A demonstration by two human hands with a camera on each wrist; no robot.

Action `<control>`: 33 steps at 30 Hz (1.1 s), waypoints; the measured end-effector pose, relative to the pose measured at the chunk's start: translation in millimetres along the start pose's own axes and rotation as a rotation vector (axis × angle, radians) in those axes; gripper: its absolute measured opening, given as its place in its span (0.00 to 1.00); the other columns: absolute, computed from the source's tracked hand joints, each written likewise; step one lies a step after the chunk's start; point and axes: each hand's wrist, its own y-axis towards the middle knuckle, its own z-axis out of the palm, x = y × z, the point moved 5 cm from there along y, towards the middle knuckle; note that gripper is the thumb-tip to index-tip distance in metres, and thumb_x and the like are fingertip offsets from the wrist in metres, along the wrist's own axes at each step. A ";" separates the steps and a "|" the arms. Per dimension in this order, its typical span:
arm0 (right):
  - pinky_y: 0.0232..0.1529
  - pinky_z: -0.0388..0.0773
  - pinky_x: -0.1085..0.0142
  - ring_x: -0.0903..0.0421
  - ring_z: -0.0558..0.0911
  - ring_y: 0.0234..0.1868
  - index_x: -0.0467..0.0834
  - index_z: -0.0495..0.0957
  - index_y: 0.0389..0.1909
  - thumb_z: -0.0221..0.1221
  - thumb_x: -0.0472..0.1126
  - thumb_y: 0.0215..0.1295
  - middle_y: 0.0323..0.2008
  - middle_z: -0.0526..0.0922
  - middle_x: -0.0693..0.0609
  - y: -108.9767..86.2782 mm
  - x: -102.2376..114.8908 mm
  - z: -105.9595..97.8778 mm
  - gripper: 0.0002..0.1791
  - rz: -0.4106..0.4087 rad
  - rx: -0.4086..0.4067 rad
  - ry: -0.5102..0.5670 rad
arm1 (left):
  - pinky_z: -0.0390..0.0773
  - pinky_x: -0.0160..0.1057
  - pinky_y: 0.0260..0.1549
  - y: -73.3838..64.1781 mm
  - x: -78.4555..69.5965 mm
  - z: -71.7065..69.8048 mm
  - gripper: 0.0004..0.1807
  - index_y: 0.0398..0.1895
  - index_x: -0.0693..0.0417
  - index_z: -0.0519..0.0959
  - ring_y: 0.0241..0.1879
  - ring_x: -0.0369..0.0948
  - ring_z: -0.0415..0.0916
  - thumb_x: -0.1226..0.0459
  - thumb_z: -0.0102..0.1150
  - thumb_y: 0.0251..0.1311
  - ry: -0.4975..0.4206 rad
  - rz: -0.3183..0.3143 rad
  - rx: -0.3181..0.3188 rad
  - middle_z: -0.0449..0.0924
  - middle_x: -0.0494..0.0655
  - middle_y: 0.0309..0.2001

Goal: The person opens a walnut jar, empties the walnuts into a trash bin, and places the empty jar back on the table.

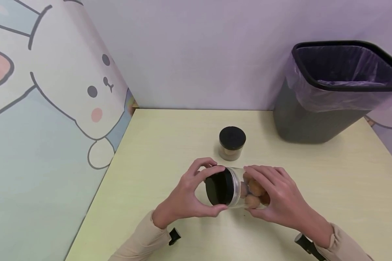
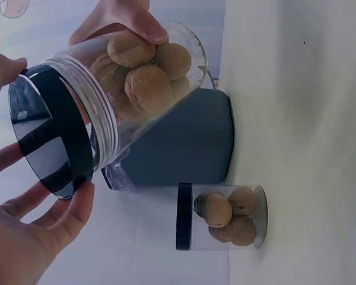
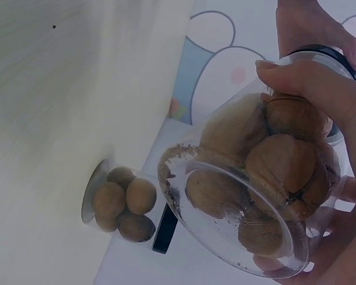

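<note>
A clear jar (image 1: 236, 192) of walnuts (image 2: 148, 89) is held on its side above the table, its black lid (image 1: 219, 186) pointing left. My left hand (image 1: 183, 199) grips the lid by its rim, thumb below and fingers above. Round the jar's body curls my right hand (image 1: 282, 195), near the base end. Ridges of the jar's neck (image 2: 101, 110) show beside the lid; how tightly the lid sits, I cannot tell. Just beyond the hands, a second walnut jar (image 1: 231, 143) stands upright on the table with its black lid on.
At the back right of the pale wooden table (image 1: 170, 134) stands a grey bin (image 1: 313, 119) with a thin plastic liner (image 1: 320, 99). A wall with a cartoon rabbit (image 1: 72, 83) borders the left edge, and a plain wall (image 1: 196, 54) the back.
</note>
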 end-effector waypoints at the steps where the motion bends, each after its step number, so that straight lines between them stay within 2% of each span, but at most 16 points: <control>1: 0.48 0.64 0.61 0.54 0.76 0.49 0.43 0.74 0.59 0.76 0.50 0.18 0.52 0.78 0.51 0.2 0.0 -0.1 0.53 0.001 0.001 0.002 | 0.74 0.38 0.46 -0.4 0.3 -0.6 0.42 0.61 0.49 0.69 0.51 0.42 0.67 0.53 0.75 0.37 0.001 -0.005 0.001 0.65 0.51 0.55; 5: 0.48 0.64 0.61 0.54 0.76 0.50 0.42 0.73 0.59 0.77 0.51 0.17 0.52 0.78 0.51 0.3 0.3 -0.8 0.54 0.008 0.005 0.005 | 0.74 0.38 0.46 -2.2 1.6 -2.6 0.42 0.61 0.49 0.69 0.51 0.42 0.67 0.53 0.74 0.37 0.003 -0.023 -0.004 0.65 0.50 0.55; 13: 0.47 0.64 0.62 0.53 0.75 0.51 0.42 0.73 0.59 0.77 0.52 0.18 0.53 0.78 0.51 -0.2 0.5 -0.6 0.55 0.035 0.026 0.012 | 0.74 0.39 0.44 -3.7 1.0 -6.1 0.40 0.60 0.49 0.70 0.50 0.43 0.67 0.53 0.73 0.38 0.010 -0.017 -0.026 0.65 0.50 0.55; 23: 0.47 0.64 0.62 0.53 0.76 0.50 0.42 0.73 0.60 0.77 0.51 0.16 0.53 0.78 0.51 -0.5 0.4 -1.1 0.55 0.019 -0.007 0.003 | 0.72 0.39 0.45 -6.2 3.0 -7.7 0.38 0.59 0.49 0.71 0.50 0.44 0.66 0.52 0.72 0.40 0.027 -0.008 -0.039 0.66 0.51 0.55; 33: 0.47 0.64 0.63 0.54 0.76 0.49 0.41 0.73 0.59 0.76 0.51 0.17 0.53 0.78 0.51 -2.3 0.0 -1.7 0.55 0.021 -0.012 0.007 | 0.72 0.38 0.42 -11.4 7.4 -8.4 0.38 0.59 0.48 0.72 0.50 0.44 0.65 0.52 0.72 0.40 0.031 -0.035 -0.040 0.65 0.53 0.55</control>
